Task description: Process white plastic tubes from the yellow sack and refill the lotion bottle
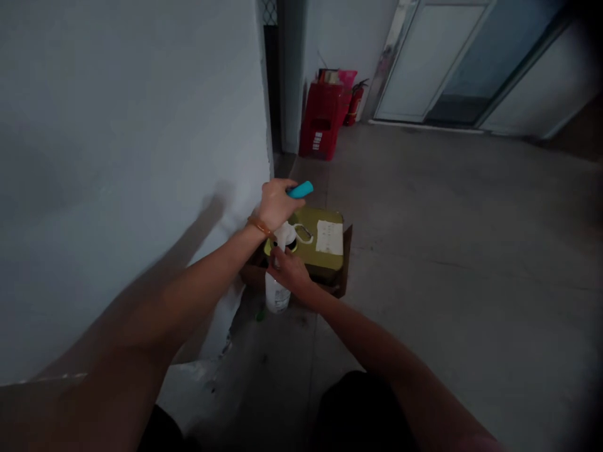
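In the head view, my left hand (277,204) is closed around a short cyan tube-shaped piece (301,189), whose exact kind I cannot make out. It is above a yellow-green square can (308,220) with a handwritten paper label (330,237) and a wire handle (304,233) on its top. My right hand (289,270) grips the upper part of a white plastic bottle (277,294), which stands upright against the can's near left side. Something white (285,233) lies between my hands over the can's opening; my left wrist partly hides it.
A torn cardboard box (347,260) surrounds the can. A green cap (259,316) lies on the concrete floor. The white wall (141,125) rises close on the left. Farther back stand a red box (323,116) and a fire extinguisher (354,103), near a sliding door (426,63).
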